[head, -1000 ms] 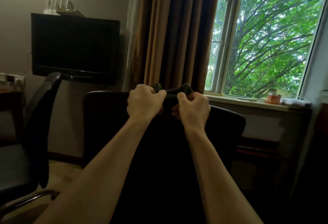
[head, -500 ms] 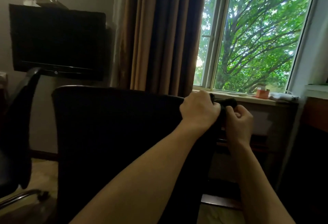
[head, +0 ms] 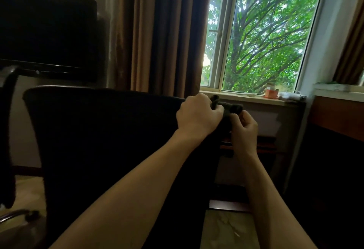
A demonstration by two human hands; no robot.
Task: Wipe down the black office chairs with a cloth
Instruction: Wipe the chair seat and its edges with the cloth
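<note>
Both fists clamp the dark cloth [head: 228,106] — left hand [head: 198,115], right hand [head: 244,128] — bunched just beyond the chair back's [head: 102,130] right corner; I judge it's being refolded for wiping.

An office-like room, possibly in a hotel or guesthouse. A black office chair backrest [head: 102,130] fills the foreground; left of it stands a second black chair [head: 6,130] with a chrome base. Above and left of the backrest a dark flat-screen monitor [head: 47,33] sits against the wall. Behind the backrest hang brown curtains [head: 157,31], and right of them a window [head: 262,31] looks onto green trees, with a wooden desk [head: 338,114] at far right
</note>
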